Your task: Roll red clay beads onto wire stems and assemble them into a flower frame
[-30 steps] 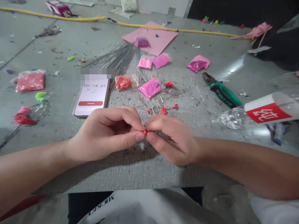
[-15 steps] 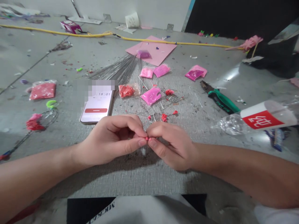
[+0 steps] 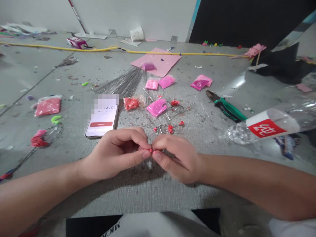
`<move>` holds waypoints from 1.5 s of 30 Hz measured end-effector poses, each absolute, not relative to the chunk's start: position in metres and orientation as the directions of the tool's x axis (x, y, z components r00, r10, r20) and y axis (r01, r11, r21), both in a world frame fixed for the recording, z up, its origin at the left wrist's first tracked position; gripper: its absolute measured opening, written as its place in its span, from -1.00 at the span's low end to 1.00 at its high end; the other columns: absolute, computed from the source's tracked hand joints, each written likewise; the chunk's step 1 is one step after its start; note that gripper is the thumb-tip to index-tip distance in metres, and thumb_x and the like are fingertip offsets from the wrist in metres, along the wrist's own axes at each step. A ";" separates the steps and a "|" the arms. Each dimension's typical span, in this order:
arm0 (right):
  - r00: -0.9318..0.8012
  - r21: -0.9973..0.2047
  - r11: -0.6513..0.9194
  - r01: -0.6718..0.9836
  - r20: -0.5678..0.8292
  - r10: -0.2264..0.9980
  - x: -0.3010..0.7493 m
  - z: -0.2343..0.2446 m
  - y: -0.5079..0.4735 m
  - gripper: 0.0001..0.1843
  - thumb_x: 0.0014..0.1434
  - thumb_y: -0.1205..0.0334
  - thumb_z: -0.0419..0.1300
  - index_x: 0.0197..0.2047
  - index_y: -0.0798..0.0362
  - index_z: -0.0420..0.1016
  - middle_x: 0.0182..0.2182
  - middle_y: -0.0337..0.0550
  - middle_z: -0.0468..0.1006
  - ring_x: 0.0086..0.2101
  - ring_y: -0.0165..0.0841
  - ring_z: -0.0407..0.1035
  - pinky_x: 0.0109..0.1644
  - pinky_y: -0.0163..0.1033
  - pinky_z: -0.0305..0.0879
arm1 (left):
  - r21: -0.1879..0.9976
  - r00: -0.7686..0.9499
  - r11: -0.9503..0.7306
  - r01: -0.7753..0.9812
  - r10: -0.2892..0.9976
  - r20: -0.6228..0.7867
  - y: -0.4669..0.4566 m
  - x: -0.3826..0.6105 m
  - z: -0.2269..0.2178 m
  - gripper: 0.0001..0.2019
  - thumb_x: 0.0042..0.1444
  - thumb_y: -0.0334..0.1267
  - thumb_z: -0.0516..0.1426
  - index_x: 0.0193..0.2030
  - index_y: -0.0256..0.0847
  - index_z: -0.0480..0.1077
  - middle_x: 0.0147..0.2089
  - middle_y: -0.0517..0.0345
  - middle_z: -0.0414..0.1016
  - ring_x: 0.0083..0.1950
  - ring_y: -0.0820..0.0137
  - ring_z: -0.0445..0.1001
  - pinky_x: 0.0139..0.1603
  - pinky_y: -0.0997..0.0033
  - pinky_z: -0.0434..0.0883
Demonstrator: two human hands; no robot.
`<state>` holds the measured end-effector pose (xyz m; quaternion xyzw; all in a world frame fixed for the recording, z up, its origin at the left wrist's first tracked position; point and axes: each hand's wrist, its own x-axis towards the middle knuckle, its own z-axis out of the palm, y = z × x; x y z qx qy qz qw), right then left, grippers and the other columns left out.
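Note:
Fingertips of my left hand [image 3: 120, 153] and my right hand [image 3: 176, 156] almost meet in front of me, both pinched closed. A tiny bit of red modelling clay [image 3: 150, 150] shows at the left thumb and forefinger, and more red shows at the right thumb tip. Whether it is one piece cannot be seen. Just beyond my hands lie small bent-wire shapes with red clay [image 3: 170, 129] on them. A bright pink clay packet [image 3: 157, 107] and an opened red clay packet [image 3: 131, 103] rest behind. The phone [image 3: 101, 120] lies beyond my left hand.
Green-handled pliers [image 3: 229, 110] and a plastic bottle [image 3: 264, 126] lie to the right. A bundle of thin wires [image 3: 120, 82] reaches toward a pink sheet [image 3: 170, 62]. Leftward are a red clay packet [image 3: 48, 106] and a wire piece with clay [image 3: 39, 139]. A yellow cable [image 3: 98, 49] crosses the back.
The view has tilted up and shifted slightly right. Both hands keep their pinch on the red clay, with only slight finger movement.

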<state>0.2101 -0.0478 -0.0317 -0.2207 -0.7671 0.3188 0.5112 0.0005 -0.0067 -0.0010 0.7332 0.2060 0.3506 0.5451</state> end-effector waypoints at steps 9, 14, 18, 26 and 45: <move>-0.384 -0.718 0.696 0.012 0.639 0.666 0.209 -0.032 -0.047 -0.92 0.38 0.31 0.13 -0.17 0.09 0.43 -0.40 -0.21 0.48 -0.36 -0.45 0.39 -0.25 -0.33 0.41 | 0.916 0.651 -0.398 -0.048 0.683 0.331 -0.007 0.001 0.001 -0.93 0.16 -0.41 0.32 -0.24 -0.17 0.59 -0.32 0.07 0.59 -0.33 0.43 0.58 -0.33 0.50 0.56; -0.385 -0.715 0.698 0.017 0.640 0.665 0.209 -0.032 -0.047 -0.92 0.39 0.30 0.13 -0.17 0.09 0.42 -0.40 -0.21 0.47 -0.37 -0.46 0.38 -0.26 -0.33 0.39 | 0.915 0.658 -0.400 -0.049 0.676 0.331 -0.007 0.000 0.000 -0.92 0.17 -0.42 0.31 -0.23 -0.16 0.58 -0.32 0.08 0.59 -0.29 0.41 0.59 -0.31 0.50 0.57; -0.375 -0.709 0.705 0.002 0.653 0.658 0.209 -0.032 -0.047 -0.93 0.38 0.32 0.13 -0.18 0.10 0.42 -0.39 -0.20 0.48 -0.37 -0.46 0.39 -0.25 -0.34 0.39 | 0.915 0.653 -0.400 -0.051 0.680 0.334 -0.007 0.001 0.001 -0.92 0.16 -0.42 0.32 -0.24 -0.17 0.59 -0.32 0.07 0.59 -0.31 0.42 0.58 -0.32 0.50 0.57; -0.383 -0.711 0.703 0.031 0.641 0.665 0.209 -0.032 -0.047 -0.90 0.42 0.27 0.09 -0.15 0.06 0.40 -0.40 -0.24 0.48 -0.38 -0.45 0.38 -0.29 -0.32 0.39 | 0.918 0.643 -0.391 -0.060 0.688 0.335 -0.007 0.001 0.001 -0.96 0.17 -0.39 0.32 -0.26 -0.19 0.59 -0.33 0.05 0.59 -0.32 0.40 0.59 -0.34 0.49 0.58; -0.370 -0.728 0.685 0.021 0.631 0.682 0.209 -0.032 -0.048 -0.91 0.38 0.32 0.13 -0.19 0.12 0.45 -0.41 -0.22 0.49 -0.38 -0.49 0.37 -0.27 -0.36 0.37 | 0.920 0.656 -0.386 -0.063 0.679 0.330 -0.007 0.001 -0.001 -0.93 0.17 -0.40 0.32 -0.24 -0.16 0.59 -0.33 0.09 0.57 -0.30 0.41 0.58 -0.31 0.48 0.57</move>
